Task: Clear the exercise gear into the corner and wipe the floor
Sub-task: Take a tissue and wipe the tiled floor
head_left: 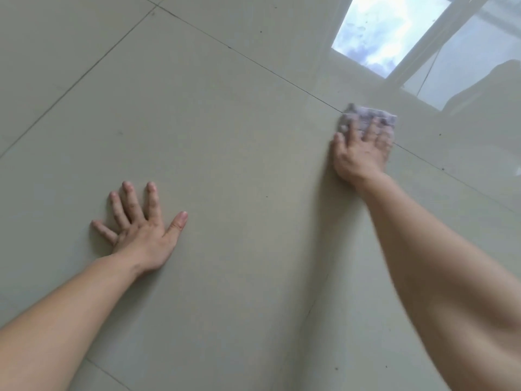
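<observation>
My right hand [361,153] lies flat on a small pale grey cloth [359,115], fingers spread and straight, pressing it to the tiled floor [225,122] rather than gripping it. The cloth sits under and just beyond the fingertips, across a grout line [253,60]. My left hand [141,232] is splayed wide, palm down on bare tile, well apart from the cloth and holding nothing.

I see no exercise gear, so I judge this to be the wiping stage.

Risks: the cloth is only pinned, so a quick stroke could leave it behind. The tile is glossy enough to mirror a window [380,32], and if it is damp my bracing left hand could slide. Small dark specks near the right hand may get missed.

I can read no brand, label or writing.
</observation>
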Demonstrator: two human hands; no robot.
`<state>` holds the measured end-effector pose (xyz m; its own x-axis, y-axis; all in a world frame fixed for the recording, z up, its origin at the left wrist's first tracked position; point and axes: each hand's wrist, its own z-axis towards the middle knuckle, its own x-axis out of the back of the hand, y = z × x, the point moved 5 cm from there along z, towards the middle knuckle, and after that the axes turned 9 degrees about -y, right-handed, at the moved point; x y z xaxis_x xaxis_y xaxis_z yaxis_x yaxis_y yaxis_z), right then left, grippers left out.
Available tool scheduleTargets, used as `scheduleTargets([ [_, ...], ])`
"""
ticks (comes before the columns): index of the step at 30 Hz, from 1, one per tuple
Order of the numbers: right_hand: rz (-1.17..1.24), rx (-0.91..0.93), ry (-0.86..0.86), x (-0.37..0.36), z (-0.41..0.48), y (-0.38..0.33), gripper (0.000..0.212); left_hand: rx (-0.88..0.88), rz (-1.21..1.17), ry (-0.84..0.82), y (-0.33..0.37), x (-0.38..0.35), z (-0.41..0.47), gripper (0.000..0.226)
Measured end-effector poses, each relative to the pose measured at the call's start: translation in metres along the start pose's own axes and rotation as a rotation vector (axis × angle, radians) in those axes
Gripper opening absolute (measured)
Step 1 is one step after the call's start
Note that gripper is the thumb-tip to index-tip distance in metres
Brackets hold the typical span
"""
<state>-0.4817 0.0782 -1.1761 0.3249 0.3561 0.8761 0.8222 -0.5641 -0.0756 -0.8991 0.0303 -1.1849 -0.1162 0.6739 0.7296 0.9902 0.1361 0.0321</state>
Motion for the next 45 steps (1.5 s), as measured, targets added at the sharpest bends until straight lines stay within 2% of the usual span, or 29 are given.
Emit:
scheduleTargets([
  [4, -0.069, 0.438, -0.006, -0.043, -0.05, -0.138, 0.058, 0.001, -0.017, 0.024, -0.002, -0.002, 0.0, 0.076],
  [6, -0.106, 0.633, -0.031, -0.068, -0.094, -0.175, 0.055, -0.009, -0.043, 0.059, -0.004, -0.003, 0.002, 0.069],
  [9, -0.177, 0.824, -0.061, -0.086, -0.134, -0.164, 0.052, -0.025, -0.089, 0.067, -0.005, -0.001, 0.003, 0.066],
  [11, -0.223, 0.883, -0.068, -0.083, -0.131, -0.13, 0.053, -0.076, -0.094, 0.151, -0.01, -0.001, 0.001, 0.066],
  [13, -0.263, 0.808, -0.03, -0.068, -0.103, -0.09, 0.066, -0.096, -0.093, 0.304, -0.025, 0.003, 0.0, 0.068],
  [15, -0.257, 0.585, -0.001, -0.043, -0.059, -0.045, 0.075, -0.017, -0.104, 0.375, -0.05, 0.011, 0.005, 0.073],
  [18, -0.213, 0.273, 0.021, -0.012, -0.008, -0.014, 0.072, 0.158, -0.104, 0.27, -0.092, 0.026, 0.025, 0.096],
  [21, -0.114, 0.172, 0.065, -0.003, 0.02, -0.044, 0.067, 0.147, -0.092, 0.24, -0.1, 0.027, 0.031, 0.106],
  [24, -0.04, 0.153, 0.118, -0.007, 0.031, -0.111, 0.063, 0.126, -0.091, 0.226, -0.1, 0.026, 0.033, 0.093],
  [27, -0.047, 0.361, 0.102, -0.028, 0.001, -0.193, 0.059, 0.126, -0.099, 0.194, -0.099, 0.029, 0.033, 0.079],
  [30, -0.139, 0.735, 0.076, -0.065, -0.066, -0.257, 0.057, 0.118, -0.105, 0.167, -0.097, 0.029, 0.032, 0.074],
  [33, -0.277, 1.087, -0.074, -0.089, -0.118, -0.269, 0.056, 0.124, -0.117, 0.095, -0.099, 0.031, 0.033, 0.074],
  [35, -0.347, 1.198, -0.109, -0.081, -0.101, -0.249, 0.053, 0.128, -0.125, 0.04, -0.1, 0.031, 0.033, 0.074],
  [36, -0.376, 1.199, -0.064, -0.071, -0.08, -0.238, 0.053, 0.128, -0.127, 0.018, -0.101, 0.032, 0.033, 0.075],
  [38, -0.448, 1.046, 0.045, -0.049, -0.016, -0.211, 0.055, 0.125, -0.128, -0.016, -0.102, 0.032, 0.034, 0.076],
  [40, -0.384, 0.79, 0.126, -0.016, 0.038, -0.195, 0.059, 0.123, -0.128, -0.026, -0.102, 0.031, 0.034, 0.077],
  [42, -0.173, 0.434, 0.056, 0.005, 0.065, -0.202, 0.06, 0.12, -0.133, -0.011, -0.102, 0.029, 0.031, 0.076],
  [43, -0.07, 0.321, 0.059, 0.006, 0.07, -0.218, 0.061, 0.115, -0.135, 0.002, -0.101, 0.03, 0.03, 0.076],
  [45, -0.086, 0.318, 0.104, -0.003, 0.063, -0.265, 0.062, 0.111, -0.138, 0.007, -0.099, 0.03, 0.029, 0.075],
])
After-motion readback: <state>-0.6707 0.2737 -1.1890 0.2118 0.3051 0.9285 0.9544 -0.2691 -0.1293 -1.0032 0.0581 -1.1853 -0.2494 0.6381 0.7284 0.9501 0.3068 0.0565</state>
